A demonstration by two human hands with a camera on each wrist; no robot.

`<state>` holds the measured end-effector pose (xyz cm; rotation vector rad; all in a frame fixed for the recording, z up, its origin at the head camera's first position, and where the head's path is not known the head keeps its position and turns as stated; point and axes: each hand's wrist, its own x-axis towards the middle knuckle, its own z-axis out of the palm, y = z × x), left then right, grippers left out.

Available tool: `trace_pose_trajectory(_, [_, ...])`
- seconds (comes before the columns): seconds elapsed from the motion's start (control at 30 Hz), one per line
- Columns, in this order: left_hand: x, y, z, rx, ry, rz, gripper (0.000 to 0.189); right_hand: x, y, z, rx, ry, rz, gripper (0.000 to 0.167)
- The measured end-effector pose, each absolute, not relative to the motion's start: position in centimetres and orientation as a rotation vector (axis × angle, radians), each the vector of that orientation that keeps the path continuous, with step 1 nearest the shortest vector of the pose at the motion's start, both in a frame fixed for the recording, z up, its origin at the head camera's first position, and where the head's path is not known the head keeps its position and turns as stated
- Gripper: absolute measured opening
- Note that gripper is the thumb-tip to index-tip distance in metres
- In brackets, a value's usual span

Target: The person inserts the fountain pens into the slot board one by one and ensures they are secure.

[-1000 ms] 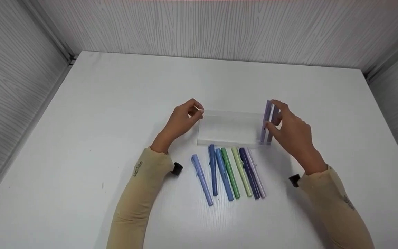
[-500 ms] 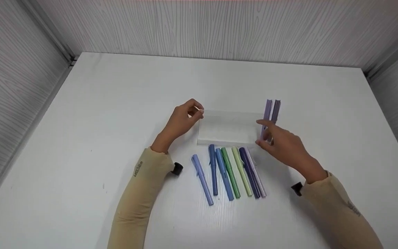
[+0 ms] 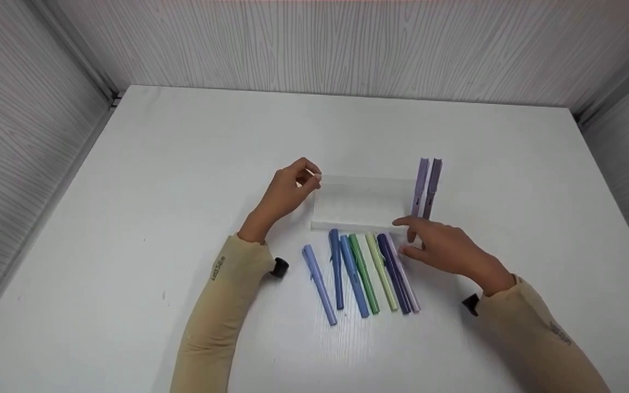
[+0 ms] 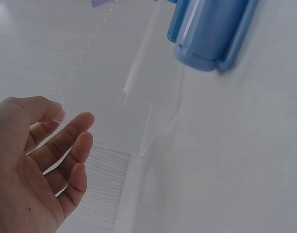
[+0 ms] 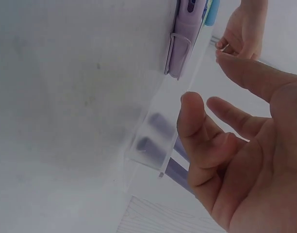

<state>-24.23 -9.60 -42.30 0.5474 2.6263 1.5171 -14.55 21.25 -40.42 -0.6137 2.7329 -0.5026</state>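
A clear box (image 3: 352,226) stands on the white table. My left hand (image 3: 288,190) pinches its far left corner between thumb and forefinger. At the box's right end two pens stand upright and slightly tilted, a lilac pen (image 3: 420,188) and a darker purple pen (image 3: 434,180); the right wrist view shows their lower ends through the clear wall. Just in front of them my right hand (image 3: 445,246) hovers with bent, parted fingers and holds nothing. Its fingertips are close over the top of a pale lilac pen (image 3: 408,284) and a dark purple pen (image 3: 394,273).
Several capped pens lie side by side before the box: a periwinkle pen (image 3: 320,286), a dark blue pen (image 3: 336,270), a mid-blue pen (image 3: 354,275), a green pen (image 3: 365,273) and a light green pen (image 3: 382,271). Grained panels (image 3: 342,49) wall in the table.
My right hand has let go of the two upright pens and come down and toward me, to the tops of the lying pens. The left hand keeps its place at the corner.
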Motion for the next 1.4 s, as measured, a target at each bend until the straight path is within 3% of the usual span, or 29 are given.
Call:
trace_pose_trajectory(0.37, [-24.4,-9.7,-42.5,0.606,2.607,1.538,0.017,-14.6,21.0,-40.8,-0.655,2.593,-0.486,0.045])
trace_pose_trajectory(0.93, [-24.3,-9.6,-42.3,0.586,2.640,1.511,0.016,-14.6,20.5,-40.5,-0.644,2.577,-0.467,0.049])
trace_pose_trajectory(1.4, [-24.3,-9.7,-42.4,0.613,2.655,1.505,0.016,-14.6,19.6,-41.1,-0.695,2.688,-0.429,0.040])
